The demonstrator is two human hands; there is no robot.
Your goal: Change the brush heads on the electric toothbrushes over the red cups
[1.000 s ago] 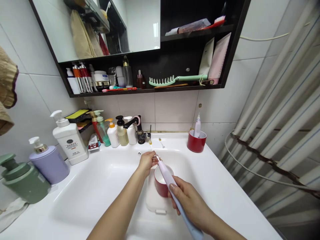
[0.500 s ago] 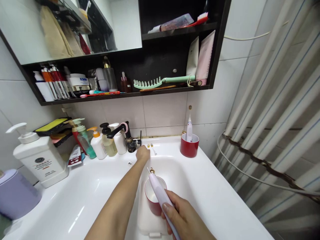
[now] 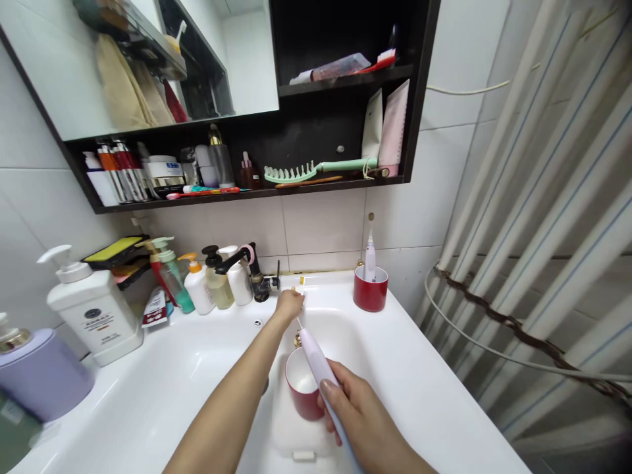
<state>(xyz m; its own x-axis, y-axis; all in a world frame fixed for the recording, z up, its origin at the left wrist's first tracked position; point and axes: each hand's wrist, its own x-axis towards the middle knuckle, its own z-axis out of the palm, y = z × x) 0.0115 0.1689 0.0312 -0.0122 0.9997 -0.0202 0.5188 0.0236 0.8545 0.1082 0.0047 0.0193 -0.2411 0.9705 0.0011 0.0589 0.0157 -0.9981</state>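
Observation:
My right hand (image 3: 353, 405) is wrapped round a pale lilac electric toothbrush handle (image 3: 318, 362), its bare metal shaft pointing up toward my left hand. Over the sink's back ledge, my left hand (image 3: 290, 305) is closed, fingers pinched at a small toothbrush head (image 3: 302, 281) with yellow bristles; the fingers hide most of it. Below the handle, a red cup (image 3: 305, 403) with a white inside sits on a white lidded box (image 3: 303, 438) in the basin. Another red cup (image 3: 370, 293) stands on the right ledge, holding a toothbrush (image 3: 370, 257) with its head fitted.
A black faucet (image 3: 257, 276) stands left of my left hand. Several pump bottles (image 3: 197, 286) line the back left ledge of the white sink (image 3: 168, 368). Above hangs a dark shelf (image 3: 316, 125) with a green hairbrush (image 3: 291, 173). White pipes (image 3: 523, 250) run along the right.
My left hand has shifted slightly right, over the toothbrush heads. The handle's tip in my right hand has moved a little right, closer to the left hand. The camera view has shifted slightly.

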